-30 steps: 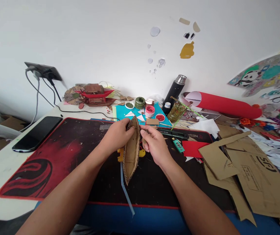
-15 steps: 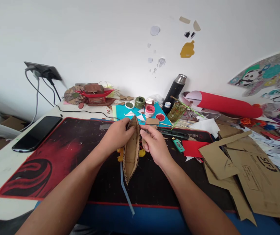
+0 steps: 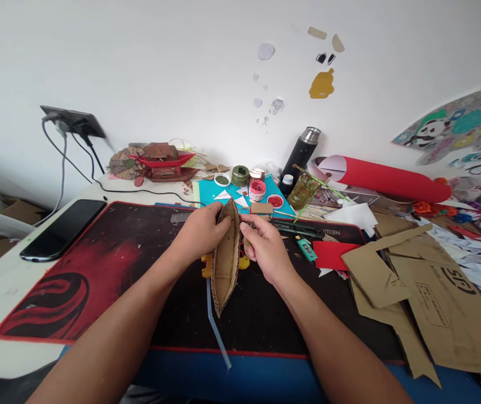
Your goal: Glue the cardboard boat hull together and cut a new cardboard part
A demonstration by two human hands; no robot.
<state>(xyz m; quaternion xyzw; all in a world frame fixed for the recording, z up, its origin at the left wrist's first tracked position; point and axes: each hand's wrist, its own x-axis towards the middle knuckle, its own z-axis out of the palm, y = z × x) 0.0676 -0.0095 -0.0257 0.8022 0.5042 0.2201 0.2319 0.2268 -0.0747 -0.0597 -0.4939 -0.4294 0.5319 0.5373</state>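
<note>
- Head view: cardboard boat hull [image 3: 226, 264] held between both hands, long axis pointing away from wearer, above red/black desk mat [image 3: 97, 264].
- L hand [image 3: 200, 231] closed on hull's far L edge; R hand [image 3: 266, 247] pinching far R edge near tip.
- Bkgd: phone [image 3: 61, 229] at L, cardboard scraps [image 3: 425, 292] at R, paint jars [image 3: 257, 189] by white wall.
- Vs 0.5 s ago: no visible change; grip, hull pos same.
</note>
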